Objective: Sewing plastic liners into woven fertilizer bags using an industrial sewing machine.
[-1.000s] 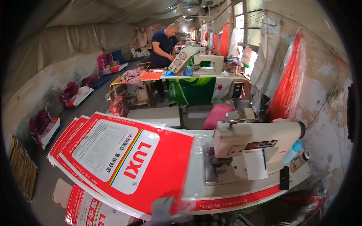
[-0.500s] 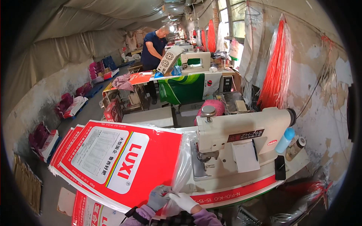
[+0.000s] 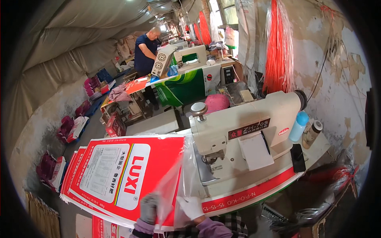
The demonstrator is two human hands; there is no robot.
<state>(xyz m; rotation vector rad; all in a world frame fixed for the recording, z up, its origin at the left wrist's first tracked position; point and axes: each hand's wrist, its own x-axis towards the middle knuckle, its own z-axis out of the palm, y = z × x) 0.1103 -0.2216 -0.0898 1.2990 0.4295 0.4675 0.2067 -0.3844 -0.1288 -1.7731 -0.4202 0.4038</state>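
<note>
Both gloved hands, left (image 3: 148, 208) and right (image 3: 191, 207), fingers clamped on clear liner (image 3: 176, 178) at red sack (image 3: 119, 174) mouth; tucking liner, next feeding under sewing machine (image 3: 242, 127).

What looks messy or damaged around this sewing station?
The plaster wall behind the sewing machine is flaking in patches. The clear plastic liner sticks out crumpled from the end of the red and white sack, pinched between the gloved left hand and right hand. Nothing looks spilled.
</note>
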